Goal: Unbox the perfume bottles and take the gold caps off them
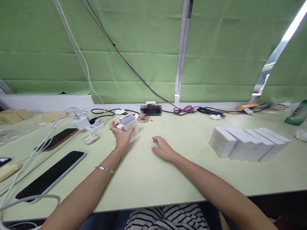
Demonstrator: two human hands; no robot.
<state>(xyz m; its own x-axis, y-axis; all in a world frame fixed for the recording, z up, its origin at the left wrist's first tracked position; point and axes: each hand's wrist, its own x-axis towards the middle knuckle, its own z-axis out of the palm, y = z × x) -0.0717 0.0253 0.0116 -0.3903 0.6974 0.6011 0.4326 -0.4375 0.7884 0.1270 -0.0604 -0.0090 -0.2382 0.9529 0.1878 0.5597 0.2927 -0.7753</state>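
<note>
Your left hand point(122, 137) is on the small open-topped white cardboard box point(135, 128) with fine printing on its side: half-open grip, thumb against the printed side, fingers curled by the left flap. Can't tell how many fingers bear on it. Box is left of centre toward the back of the pale green tabletop point(187, 185), top flaps up. Your right hand point(163, 149) holds nothing; fingers loosely bent, thumb apart, just over the tabletop, right of the box and not touching it. Well off to your right, a staggered row of closed white cardboard cartons point(247, 145) stands side by side. On your left: a rounded off-white case point(90, 138) near your left hand, then a black-screened phone with a pale blue edge point(51, 175), lying flat.
</note>
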